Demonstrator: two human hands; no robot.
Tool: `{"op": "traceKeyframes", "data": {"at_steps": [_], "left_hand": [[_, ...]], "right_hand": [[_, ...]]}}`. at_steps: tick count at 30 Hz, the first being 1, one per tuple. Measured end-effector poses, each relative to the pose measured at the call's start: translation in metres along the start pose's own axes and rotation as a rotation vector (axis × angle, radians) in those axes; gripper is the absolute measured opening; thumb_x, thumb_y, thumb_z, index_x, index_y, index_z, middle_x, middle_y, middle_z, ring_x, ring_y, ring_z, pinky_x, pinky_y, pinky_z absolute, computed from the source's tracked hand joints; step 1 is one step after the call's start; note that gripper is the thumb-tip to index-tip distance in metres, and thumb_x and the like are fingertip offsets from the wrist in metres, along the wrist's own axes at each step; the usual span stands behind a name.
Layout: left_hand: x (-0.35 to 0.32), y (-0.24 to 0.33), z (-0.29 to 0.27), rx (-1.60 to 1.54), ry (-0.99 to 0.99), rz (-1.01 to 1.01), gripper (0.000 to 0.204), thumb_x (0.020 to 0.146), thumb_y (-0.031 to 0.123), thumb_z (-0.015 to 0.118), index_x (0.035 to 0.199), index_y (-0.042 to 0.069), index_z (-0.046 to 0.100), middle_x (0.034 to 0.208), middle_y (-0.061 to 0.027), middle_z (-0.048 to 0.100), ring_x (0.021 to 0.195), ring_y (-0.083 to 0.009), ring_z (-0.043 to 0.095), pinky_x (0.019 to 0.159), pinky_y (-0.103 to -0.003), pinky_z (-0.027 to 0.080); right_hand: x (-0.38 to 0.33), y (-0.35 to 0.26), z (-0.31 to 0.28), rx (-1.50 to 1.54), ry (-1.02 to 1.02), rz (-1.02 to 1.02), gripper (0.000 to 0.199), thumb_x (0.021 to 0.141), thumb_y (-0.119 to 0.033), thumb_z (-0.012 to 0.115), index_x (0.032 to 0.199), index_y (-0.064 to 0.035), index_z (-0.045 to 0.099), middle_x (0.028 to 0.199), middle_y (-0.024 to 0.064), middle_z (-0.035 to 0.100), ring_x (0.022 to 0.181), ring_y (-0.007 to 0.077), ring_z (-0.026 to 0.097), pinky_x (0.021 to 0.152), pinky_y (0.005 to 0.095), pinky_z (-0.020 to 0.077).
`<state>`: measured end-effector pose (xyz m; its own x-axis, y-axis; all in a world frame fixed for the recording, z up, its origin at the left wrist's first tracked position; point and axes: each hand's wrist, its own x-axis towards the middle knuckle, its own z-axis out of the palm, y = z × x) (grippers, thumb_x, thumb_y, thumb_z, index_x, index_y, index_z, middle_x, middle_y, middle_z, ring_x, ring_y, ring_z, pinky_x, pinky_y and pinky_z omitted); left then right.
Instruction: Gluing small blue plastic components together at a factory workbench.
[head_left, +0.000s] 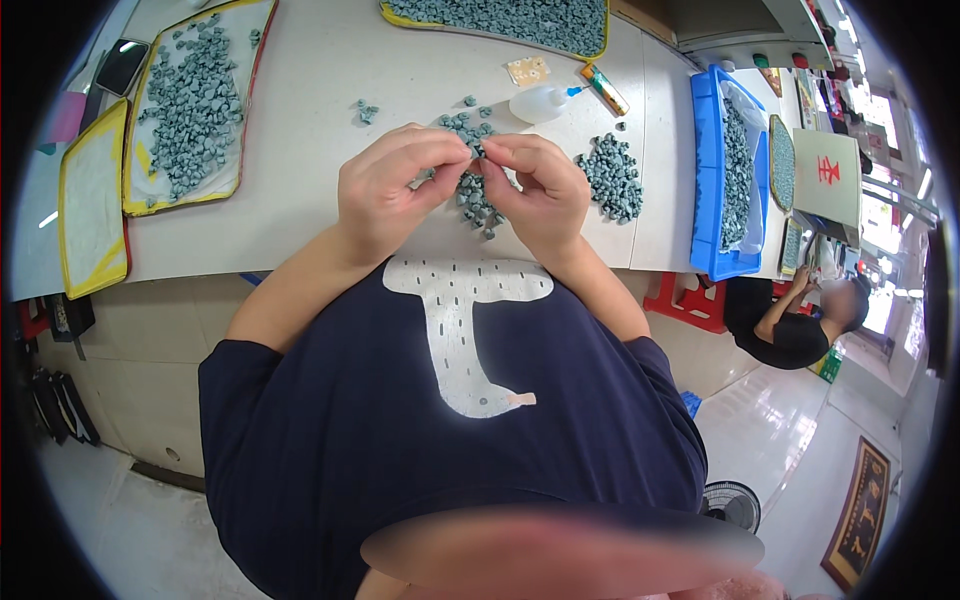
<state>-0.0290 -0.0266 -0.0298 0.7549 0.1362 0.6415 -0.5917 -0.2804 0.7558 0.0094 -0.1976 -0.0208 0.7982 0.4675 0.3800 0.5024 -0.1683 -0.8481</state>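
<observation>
My left hand (385, 185) and my right hand (535, 190) meet fingertip to fingertip above the white table (300, 120). Between the fingertips they pinch one small grey-green part (478, 152). Under and behind the hands lies a loose heap of the same small parts (470, 195). A second heap (610, 175) sits just to the right of my right hand. How much of the pinched part each hand grips is hidden by the fingers.
A yellow-rimmed tray (235, 150) of grey parts lies at the left, with an empty one (70, 220) beside it. Another tray (500, 20) sits at the far edge. A squeeze bottle (540, 100), a small tube (603, 88) and a blue bin (705, 200) stand right. Another person (790, 320) sits beyond.
</observation>
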Motion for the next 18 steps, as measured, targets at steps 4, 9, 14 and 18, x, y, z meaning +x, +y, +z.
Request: {"op": "traceKeyframes", "data": {"at_steps": [4,9,14,18], "left_hand": [[-0.003,0.000,0.002,-0.015,0.019,-0.027,0.021,0.071,-0.011,0.070,0.088,0.001,0.065,0.083,-0.0093,0.067,0.069,-0.0190,0.063,0.060,-0.025,0.051],[-0.003,0.000,0.004,-0.017,-0.012,-0.009,0.021,0.070,-0.011,0.070,0.087,0.001,0.065,0.083,-0.0090,0.067,0.070,-0.0193,0.064,0.061,-0.026,0.052],[-0.003,0.001,0.005,-0.021,-0.018,-0.023,0.022,0.070,-0.011,0.070,0.087,0.001,0.065,0.083,-0.0089,0.067,0.069,-0.0195,0.064,0.061,-0.026,0.052],[-0.003,0.000,0.005,0.001,-0.004,-0.001,0.022,0.070,-0.011,0.070,0.087,0.001,0.065,0.084,-0.0090,0.067,0.069,-0.0191,0.064,0.061,-0.027,0.052]], "right_hand": [[0.001,0.003,0.000,0.016,-0.002,-0.022,0.025,0.075,0.016,0.063,0.098,0.0049,0.064,0.102,0.0149,0.063,0.083,0.0169,0.066,0.065,0.0211,0.0546],[0.003,-0.009,-0.008,-0.065,-0.052,0.052,0.028,0.076,0.014,0.063,0.102,0.0036,0.065,0.101,0.0137,0.063,0.080,0.0153,0.066,0.062,0.0204,0.0542],[0.000,0.000,-0.009,-0.024,-0.071,0.025,0.030,0.077,0.012,0.063,0.105,0.0022,0.066,0.101,0.0121,0.063,0.079,0.0132,0.066,0.061,0.0190,0.0530],[0.000,-0.002,-0.008,-0.028,-0.057,0.017,0.029,0.077,0.011,0.063,0.104,0.0019,0.066,0.100,0.0117,0.064,0.079,0.0125,0.065,0.063,0.0191,0.0524]]}}
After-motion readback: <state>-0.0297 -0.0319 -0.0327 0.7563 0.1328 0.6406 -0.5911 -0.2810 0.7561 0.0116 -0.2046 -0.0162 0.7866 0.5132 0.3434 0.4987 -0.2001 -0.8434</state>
